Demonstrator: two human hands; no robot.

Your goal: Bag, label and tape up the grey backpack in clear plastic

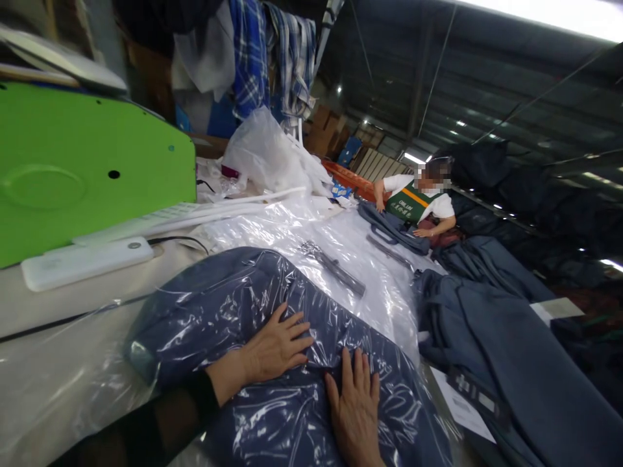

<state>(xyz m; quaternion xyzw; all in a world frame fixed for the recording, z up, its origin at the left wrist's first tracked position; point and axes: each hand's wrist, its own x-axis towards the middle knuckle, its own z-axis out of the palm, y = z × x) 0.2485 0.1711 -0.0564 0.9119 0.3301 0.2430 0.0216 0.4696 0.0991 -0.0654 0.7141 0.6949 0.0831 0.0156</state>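
Note:
A dark blue bag (195,318) in clear, shiny plastic lies across the near part of the table. My left hand (276,344) rests flat on its middle, fingers spread and pointing right. Lower and to the right, my right hand (356,405) presses on the same wrapped bag, palm down with its fingers stretched away from me. The two hands are apart, and neither grips anything. Wrinkles and glare run over the plastic around both hands.
Dark blue bags (525,363) with a white paper (462,402) are at the right. Clear plastic sheets (379,298) cover the table beyond. A green machine panel (97,168) and a white power bank (87,263) stand left. A person (413,201) handles a bag farther back.

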